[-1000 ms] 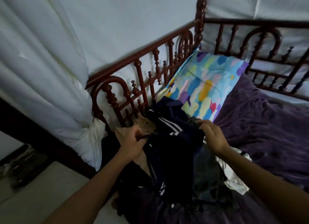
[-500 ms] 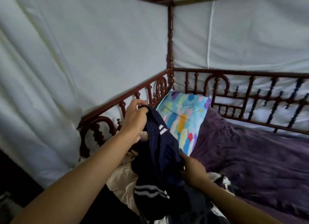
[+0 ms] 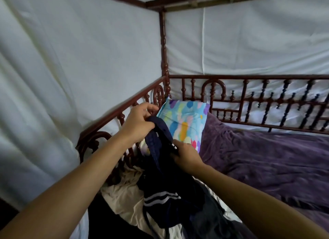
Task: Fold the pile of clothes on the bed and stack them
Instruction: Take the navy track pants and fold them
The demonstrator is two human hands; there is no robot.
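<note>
Up front, two bare arms reach over the pile (image 3: 210, 219) at the near left corner of the bed, hiding part of it. The left hand (image 3: 138, 122) is raised, its fingers curled round the top edge of one navy garment (image 3: 154, 155) with white stripes. The right hand (image 3: 187, 155) sits lower, pinching the same edge. The garment hangs from both hands, its lower part resting on the pile. One cream cloth (image 3: 124, 197) and other dark clothes lie there; how many I cannot tell. Behind the hands one bright pillow (image 3: 185, 123) leans in the corner, partly covered by the garment. One purple blanket (image 3: 267, 158) spreads to the right. Two carved wooden rails, the side rail (image 3: 124, 105) and the back rail (image 3: 267, 103), meet at one post (image 3: 162, 42), with white curtain (image 3: 71, 60) behind.
</note>
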